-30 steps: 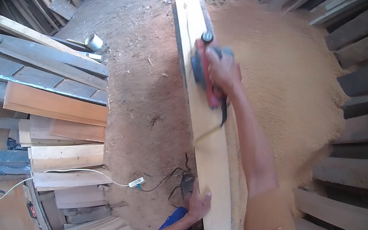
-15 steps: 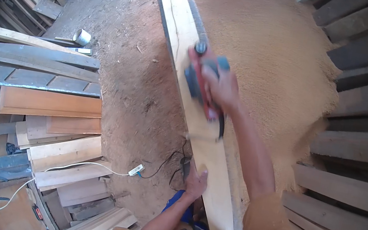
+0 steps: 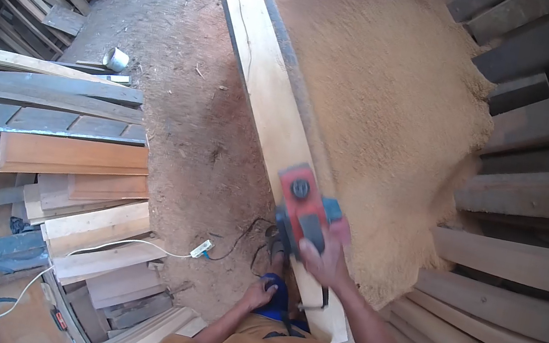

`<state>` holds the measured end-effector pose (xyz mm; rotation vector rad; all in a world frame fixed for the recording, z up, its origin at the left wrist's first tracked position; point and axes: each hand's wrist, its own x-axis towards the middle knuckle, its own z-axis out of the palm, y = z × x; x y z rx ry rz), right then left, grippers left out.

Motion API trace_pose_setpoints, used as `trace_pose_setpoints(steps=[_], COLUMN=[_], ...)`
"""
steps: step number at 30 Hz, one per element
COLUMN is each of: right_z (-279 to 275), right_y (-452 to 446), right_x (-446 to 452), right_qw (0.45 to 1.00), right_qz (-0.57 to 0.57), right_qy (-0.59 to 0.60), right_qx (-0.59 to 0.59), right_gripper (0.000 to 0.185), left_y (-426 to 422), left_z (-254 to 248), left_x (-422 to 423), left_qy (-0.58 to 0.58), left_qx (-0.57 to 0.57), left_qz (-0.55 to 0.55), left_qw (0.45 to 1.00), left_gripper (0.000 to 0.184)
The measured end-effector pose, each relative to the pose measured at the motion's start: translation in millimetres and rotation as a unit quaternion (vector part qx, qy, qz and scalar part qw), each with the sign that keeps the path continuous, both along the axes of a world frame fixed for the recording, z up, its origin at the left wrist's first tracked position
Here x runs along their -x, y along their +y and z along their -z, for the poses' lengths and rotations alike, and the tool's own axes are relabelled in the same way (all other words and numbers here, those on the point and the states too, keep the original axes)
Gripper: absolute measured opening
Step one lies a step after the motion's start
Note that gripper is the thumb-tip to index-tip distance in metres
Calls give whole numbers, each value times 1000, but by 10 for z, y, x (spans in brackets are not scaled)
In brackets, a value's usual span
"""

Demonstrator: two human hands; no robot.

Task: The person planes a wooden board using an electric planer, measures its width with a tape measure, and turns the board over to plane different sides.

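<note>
A long pale wooden board [image 3: 268, 90] runs from the far top down to my body, with a dark crack along its far part. On its near half sits a red and black electric planer [image 3: 305, 195], slightly blurred. My right hand [image 3: 324, 257] is wrapped round the planer's handle. My left hand [image 3: 259, 292] rests at the blue clothing [image 3: 278, 298] over my leg, left of the board, its fingers loosely bent and apart with nothing seen in them. The planer's dark cord [image 3: 324, 296] hangs across the board's near end.
Sawdust [image 3: 388, 111] covers the ground right of the board. Stacked planks [image 3: 515, 262] line the right side, and more boards [image 3: 75, 158] lie at left. A white extension cord [image 3: 122, 244] ends in a socket block [image 3: 201, 248] near my feet. A white cup [image 3: 116, 59] stands farther off.
The planer and my right hand have come back along the board toward my body. My left hand has left the board's edge and moved down-left to my leg.
</note>
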<state>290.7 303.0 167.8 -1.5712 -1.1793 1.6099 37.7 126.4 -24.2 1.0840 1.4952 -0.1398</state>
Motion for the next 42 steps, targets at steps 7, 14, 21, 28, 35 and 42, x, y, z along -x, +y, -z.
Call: trace_pose_setpoints(steps=[7, 14, 21, 28, 35, 42], right_z=[142, 46, 249, 216, 113, 50], right_y=[2477, 1991, -779, -3291, -4671, -5064], right_x=[470, 130, -763, -1340, -1477, -1450], right_qw=[996, 992, 964, 939, 939, 953], right_qz=[17, 123, 260, 330, 323, 262], right_qy=[-69, 19, 49, -85, -65, -57], right_qx=[-51, -29, -1, 55, 94, 139], right_gripper=[61, 50, 29, 32, 39, 51], left_y=[265, 53, 343, 229, -733, -1077], left_z=[151, 343, -223, -810, -721, -772], left_x=[88, 558, 480, -545, -1915, -1857], left_qy=[-48, -40, 39, 111, 7, 71], left_qx=[-44, -72, -127, -484, -503, -454], left_qz=[-126, -174, -29, 135, 400, 436], left_qw=[990, 981, 991, 858, 766, 774], left_gripper=[50, 53, 75, 90, 55, 46])
